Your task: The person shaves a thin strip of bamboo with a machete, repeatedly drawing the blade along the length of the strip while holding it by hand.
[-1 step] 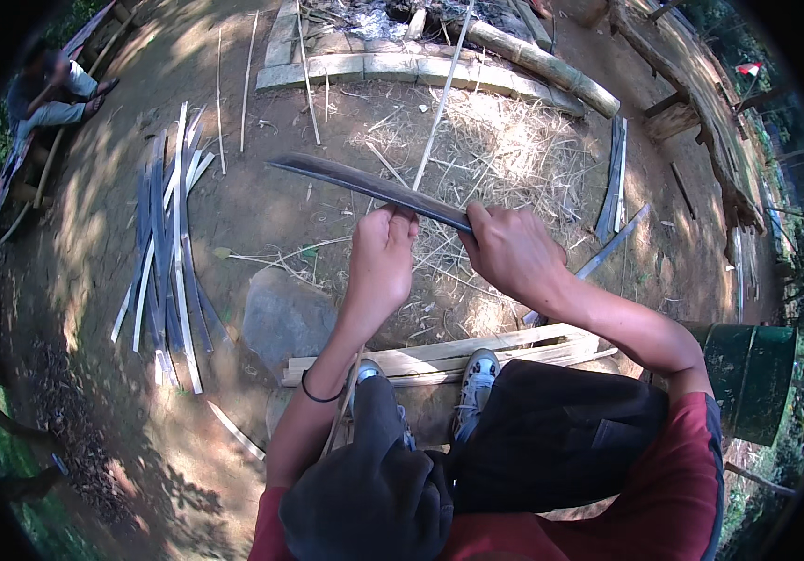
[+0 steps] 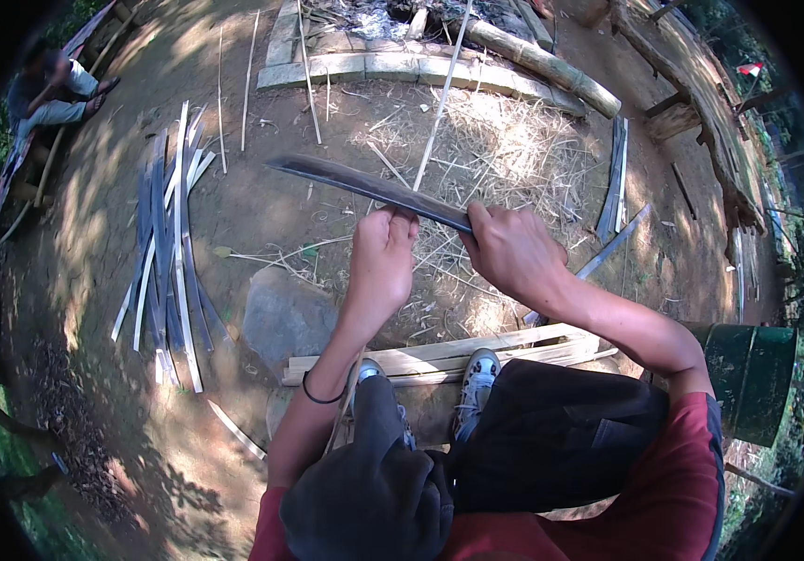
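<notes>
A long dark machete [image 2: 350, 179] lies slantwise in front of me, its tip toward the far left. My right hand [image 2: 517, 252] is closed round its handle end, which the fingers mostly hide. Under the middle of the blade, my left hand [image 2: 384, 257] pinches a thin pale bamboo strip [image 2: 441, 105]. Beyond the blade the strip runs out toward the fire pit; its near part passes back beneath my left forearm to my lap. The blade crosses the strip right at my left fingertips, seemingly touching it.
Dark and pale bamboo strips [image 2: 180, 243] are heaped on the left. Thin shavings [image 2: 505, 140] litter the ground before a brick-edged fire pit [image 2: 402, 67]. Split bamboo [image 2: 551, 344] lies by my shoes, beside a flat stone [image 2: 285, 313]. A green drum [image 2: 748, 383] stands right; a person [image 2: 51, 93] sits far left.
</notes>
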Demonstrator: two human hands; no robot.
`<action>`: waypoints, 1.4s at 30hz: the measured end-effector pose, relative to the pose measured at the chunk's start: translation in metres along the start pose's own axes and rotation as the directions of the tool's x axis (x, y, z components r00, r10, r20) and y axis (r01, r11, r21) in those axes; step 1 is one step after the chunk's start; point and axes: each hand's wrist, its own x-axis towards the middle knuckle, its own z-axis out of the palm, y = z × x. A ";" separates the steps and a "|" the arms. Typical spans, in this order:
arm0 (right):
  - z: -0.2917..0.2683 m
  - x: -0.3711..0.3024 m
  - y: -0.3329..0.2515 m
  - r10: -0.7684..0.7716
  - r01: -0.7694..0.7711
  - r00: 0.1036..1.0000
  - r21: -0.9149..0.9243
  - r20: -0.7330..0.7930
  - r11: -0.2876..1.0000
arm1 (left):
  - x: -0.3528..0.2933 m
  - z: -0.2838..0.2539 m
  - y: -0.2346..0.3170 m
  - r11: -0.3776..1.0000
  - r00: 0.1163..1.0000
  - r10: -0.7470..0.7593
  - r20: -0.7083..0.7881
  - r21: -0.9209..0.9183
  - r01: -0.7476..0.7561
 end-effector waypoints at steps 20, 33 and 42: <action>0.005 0.041 0.234 0.612 -0.611 0.717 0.124 -0.334 0.782 | -0.029 -0.038 -0.013 0.962 0.954 -0.267 0.135 -0.017 0.271; -0.003 0.002 0.018 0.025 -0.023 1.000 0.088 -0.012 0.996 | 0.005 -0.019 0.008 0.824 0.877 -0.289 0.384 -0.366 0.432; 0.022 -0.005 0.030 -0.037 0.031 0.997 -0.082 -0.067 0.996 | -0.005 0.000 0.007 0.861 0.893 -0.338 0.298 -0.286 0.421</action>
